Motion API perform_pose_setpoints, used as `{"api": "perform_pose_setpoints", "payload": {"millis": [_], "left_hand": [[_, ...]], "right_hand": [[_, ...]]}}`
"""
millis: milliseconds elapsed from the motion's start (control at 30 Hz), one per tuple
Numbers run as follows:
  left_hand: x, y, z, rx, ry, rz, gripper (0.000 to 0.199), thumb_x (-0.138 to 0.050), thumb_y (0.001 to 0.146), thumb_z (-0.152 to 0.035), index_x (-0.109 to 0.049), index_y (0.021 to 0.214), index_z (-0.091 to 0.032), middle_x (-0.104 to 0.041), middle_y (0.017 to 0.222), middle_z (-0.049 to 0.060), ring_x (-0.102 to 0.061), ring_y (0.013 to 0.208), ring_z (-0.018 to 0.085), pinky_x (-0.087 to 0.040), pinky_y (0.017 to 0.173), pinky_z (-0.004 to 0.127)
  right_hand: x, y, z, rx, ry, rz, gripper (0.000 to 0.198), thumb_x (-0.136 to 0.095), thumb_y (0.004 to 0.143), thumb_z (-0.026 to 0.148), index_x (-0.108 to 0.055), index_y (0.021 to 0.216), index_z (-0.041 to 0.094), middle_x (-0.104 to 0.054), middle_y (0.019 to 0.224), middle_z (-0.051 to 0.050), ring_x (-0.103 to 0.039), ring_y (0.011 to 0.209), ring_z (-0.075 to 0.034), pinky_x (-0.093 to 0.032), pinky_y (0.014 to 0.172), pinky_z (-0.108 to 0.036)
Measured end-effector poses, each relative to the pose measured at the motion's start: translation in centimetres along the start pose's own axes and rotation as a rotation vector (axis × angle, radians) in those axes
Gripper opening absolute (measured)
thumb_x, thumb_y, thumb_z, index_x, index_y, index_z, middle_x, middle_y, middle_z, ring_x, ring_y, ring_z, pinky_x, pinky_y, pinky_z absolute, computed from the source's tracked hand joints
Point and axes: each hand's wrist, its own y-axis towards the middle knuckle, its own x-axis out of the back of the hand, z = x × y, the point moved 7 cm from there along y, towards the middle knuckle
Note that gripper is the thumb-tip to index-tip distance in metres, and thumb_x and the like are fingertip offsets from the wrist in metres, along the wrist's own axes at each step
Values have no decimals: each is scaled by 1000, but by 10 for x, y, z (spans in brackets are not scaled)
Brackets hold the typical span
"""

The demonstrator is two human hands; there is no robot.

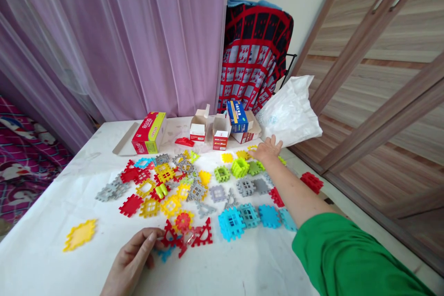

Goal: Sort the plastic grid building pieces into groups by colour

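At the front edge of the heap, my left hand (133, 254) is closed, thumb and finger pinching the edge of a red interlocking building piece (169, 235). More red pieces (202, 234) and a blue piece (165, 253) lie against it. My right hand (268, 150) reaches far across the table with its fingers apart, touching or just over a yellow building piece (253, 149) in the back row. Beside that row are yellow pieces (227, 157) and green pieces (240, 168). Grey pieces (246, 186) and blue pieces (231, 223) lie in rows nearer me.
A mixed heap of building pieces (164, 172) spreads over the table's left-middle, with a lone yellow piece (80, 235) farther left. Along the back stand a red-and-yellow box (149, 133), small open boxes (221, 132), a blue box (237, 116) and a white plastic bag (289, 113).
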Motion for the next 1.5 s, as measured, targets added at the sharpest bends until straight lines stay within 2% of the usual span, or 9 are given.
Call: {"api": "perform_pose_setpoints", "payload": {"millis": [233, 400, 533, 900, 1233, 1300, 1367, 1433, 1500], "left_hand": [[3, 0, 3, 3, 45, -18, 65, -60, 59, -83, -74, 81, -24, -73, 73, 6, -63, 66, 23, -50, 52, 29], [0, 1, -1, -2, 38, -10, 65, -60, 58, -84, -74, 80, -24, -72, 71, 6, -63, 65, 22, -49, 52, 28], [-1, 1, -1, -19, 24, -10, 66, -61, 57, -84, -73, 79, -23, -72, 71, 6, -62, 62, 21, -48, 51, 27], [-1, 0, 5, -9, 5, -2, 66, -60, 59, -84, -74, 79, -22, -71, 67, 5, -60, 61, 19, -48, 51, 26], [-3, -1, 4, -6, -51, -13, 60, -64, 63, -77, -71, 79, -19, -70, 67, 5, -59, 57, 16, -47, 48, 24], [5, -1, 6, -30, -85, -78, 58, -62, 67, -74, -70, 79, -18, -67, 64, 4, -56, 53, 15, -45, 45, 24], [26, 1, 7, -93, -92, -243, 54, -60, 72, -70, -68, 81, -17, -67, 66, 4, -56, 53, 15, -46, 45, 25], [61, -2, 6, -199, -28, -511, 47, -57, 77, -63, -67, 87, -19, -71, 83, 7, -65, 71, 19, -53, 58, 29], [93, -8, 5, -253, 202, -727, 39, -54, 81, -53, -67, 97, -20, -72, 103, 10, -66, 97, 24, -54, 81, 37]], "right_hand": [[-6, 4, -6, 8, 4, 20, 69, -53, 83, 62, -58, 133, 14, -32, 154, -19, -10, 146, -37, -14, 111, -60], [18, -2, -15, 63, 47, -83, 44, -54, 86, 37, -64, 126, 19, -40, 148, -15, -17, 144, -33, -20, 109, -54], [27, -9, -13, 128, 44, -56, 38, -54, 86, 29, -68, 121, 24, -46, 143, -12, -17, 143, -32, -19, 109, -52], [-3, 0, 21, 215, -6, 64, 35, -57, 83, 26, -70, 115, 17, -60, 128, -16, -32, 134, -32, -25, 105, -50], [-9, 8, 21, 200, -44, 86, 35, -55, 84, 19, -70, 115, 18, -63, 123, -14, -41, 128, -30, -31, 101, -48], [-5, 3, 21, 228, -39, 94, 33, -55, 83, 20, -71, 112, 18, -64, 123, -15, -42, 127, -32, -34, 100, -50], [-1, -3, 21, 253, -20, 83, 29, -55, 84, 24, -73, 107, 20, -64, 123, -15, -42, 127, -35, -35, 98, -53], [4, -8, 23, 297, 35, 31, 30, -53, 87, 31, -74, 106, 21, -61, 128, -16, -40, 128, -37, -33, 98, -55], [7, -14, 24, 329, 72, 1, 30, -52, 89, 33, -75, 106, 23, -59, 131, -16, -38, 130, -37, -32, 98, -57]]}}
